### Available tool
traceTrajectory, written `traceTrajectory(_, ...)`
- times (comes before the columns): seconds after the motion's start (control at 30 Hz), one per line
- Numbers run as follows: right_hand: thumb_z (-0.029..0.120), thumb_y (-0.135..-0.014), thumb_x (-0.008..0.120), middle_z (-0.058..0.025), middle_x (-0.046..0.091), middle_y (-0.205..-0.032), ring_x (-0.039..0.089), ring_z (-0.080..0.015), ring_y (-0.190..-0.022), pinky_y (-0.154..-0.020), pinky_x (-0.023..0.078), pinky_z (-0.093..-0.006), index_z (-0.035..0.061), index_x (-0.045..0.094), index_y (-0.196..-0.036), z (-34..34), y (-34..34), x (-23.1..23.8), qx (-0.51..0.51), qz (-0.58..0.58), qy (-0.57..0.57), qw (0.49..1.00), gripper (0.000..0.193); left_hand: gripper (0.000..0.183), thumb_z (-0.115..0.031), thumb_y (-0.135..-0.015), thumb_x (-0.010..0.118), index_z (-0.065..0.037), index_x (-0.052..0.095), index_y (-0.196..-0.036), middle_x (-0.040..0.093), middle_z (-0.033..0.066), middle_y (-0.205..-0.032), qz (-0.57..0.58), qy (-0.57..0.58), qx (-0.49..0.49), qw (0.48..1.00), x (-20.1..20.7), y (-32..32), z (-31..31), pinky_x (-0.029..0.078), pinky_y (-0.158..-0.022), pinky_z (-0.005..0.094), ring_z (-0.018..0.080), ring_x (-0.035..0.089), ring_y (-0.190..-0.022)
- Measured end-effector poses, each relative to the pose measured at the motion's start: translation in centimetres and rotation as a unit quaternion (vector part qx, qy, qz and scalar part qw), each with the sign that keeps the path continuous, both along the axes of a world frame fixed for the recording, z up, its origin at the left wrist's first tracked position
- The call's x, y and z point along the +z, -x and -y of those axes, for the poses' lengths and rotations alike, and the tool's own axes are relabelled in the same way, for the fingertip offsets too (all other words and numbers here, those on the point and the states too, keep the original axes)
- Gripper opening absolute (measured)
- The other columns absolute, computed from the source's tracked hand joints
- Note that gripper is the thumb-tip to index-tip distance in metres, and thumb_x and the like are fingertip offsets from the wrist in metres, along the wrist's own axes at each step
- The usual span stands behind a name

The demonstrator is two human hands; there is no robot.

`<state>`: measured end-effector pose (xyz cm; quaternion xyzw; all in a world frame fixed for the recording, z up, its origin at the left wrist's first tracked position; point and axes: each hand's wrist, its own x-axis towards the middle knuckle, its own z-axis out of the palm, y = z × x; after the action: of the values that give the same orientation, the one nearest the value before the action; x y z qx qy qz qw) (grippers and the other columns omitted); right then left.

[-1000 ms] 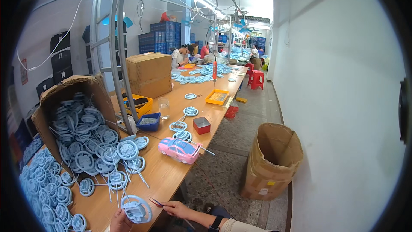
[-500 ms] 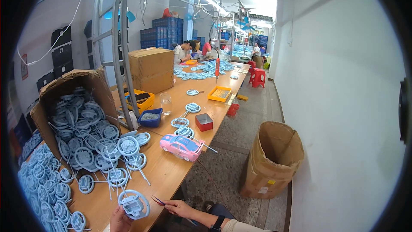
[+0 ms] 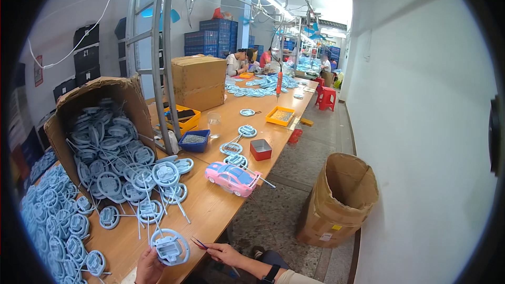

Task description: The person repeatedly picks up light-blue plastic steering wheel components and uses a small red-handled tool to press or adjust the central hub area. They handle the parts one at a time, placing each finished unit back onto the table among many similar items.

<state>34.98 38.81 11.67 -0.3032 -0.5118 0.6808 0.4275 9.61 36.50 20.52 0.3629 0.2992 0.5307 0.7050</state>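
Low in the picture, my left hand point(image 3: 150, 267) grips a light blue toy steering wheel point(image 3: 169, 250) by its near-left rim, its hollowed centre facing up. Just right of it, my right hand point(image 3: 226, 254) is closed around a pair of tweezers point(image 3: 200, 243). The tweezer tips point toward the wheel and stand apart from its rim. Several similar wheels with long thin rods spill from a tipped cardboard box point(image 3: 56, 126) on the left, and a heap of loose wheels point(image 3: 52, 221) lies beside it. A pink toy car point(image 3: 231, 180) sits beyond my hands near the table edge.
A red square tin point(image 3: 261, 149), a blue tray of small metal parts point(image 3: 193, 141) and a yellow tray point(image 3: 280, 116) stand on the wooden table. A red electric screwdriver point(image 3: 279, 83) hangs above it. An open carton point(image 3: 336, 205) stands on the floor at right. People sit farther back.
The whole view has swung slightly left, so things appear farther right. Both hands keep their hold on the wheel and the tweezers, with little other visible movement.
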Motion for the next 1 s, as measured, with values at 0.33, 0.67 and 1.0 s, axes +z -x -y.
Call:
traceTrajectory(0.33,0.017,-0.091,0.047,0.0056,0.039,-0.063,0.037,-0.0048,-0.056,-0.05,0.033,-0.0181,0.0048,0.051,-0.12,0.3,0.2,0.5,0.016,-0.024,0.017,0.999,0.032,0.035,-0.022,-0.09,0.046,-0.001,0.044,-0.119,0.057,0.0097,-0.108,-0.014,0.003,0.017,1.0,-0.4,0.6,0.2,0.049,-0.08,0.0396,0.0229,0.058,-0.096)
traceTrajectory(0.67,0.017,-0.091,0.047,0.0055,0.04,-0.064,0.039,-0.0046,-0.056,-0.051,0.033,-0.0182,0.0048,0.05,-0.121,0.2,0.1,0.1,0.005,0.011,0.003,1.0,0.032,0.034,-0.021,-0.089,0.048,-0.002,0.045,-0.118,0.058,0.009,-0.107,-0.012,0.007,0.003,1.0,-0.1,0.5,0.0,0.05,-0.08,0.0397,0.0227,0.058,-0.095)
traceTrajectory(1.0,0.017,-0.091,0.048,0.0053,0.042,-0.065,0.039,-0.0046,-0.058,-0.052,0.033,-0.0177,0.0045,0.05,-0.121,0.3,-0.2,0.0,0.006,-0.032,0.009,0.999,0.032,0.035,-0.023,-0.089,0.048,-0.002,0.046,-0.117,0.057,0.0089,-0.107,-0.017,0.009,0.006,1.0,-0.9,0.5,-0.4,0.049,-0.081,0.0399,0.0222,0.058,-0.096)
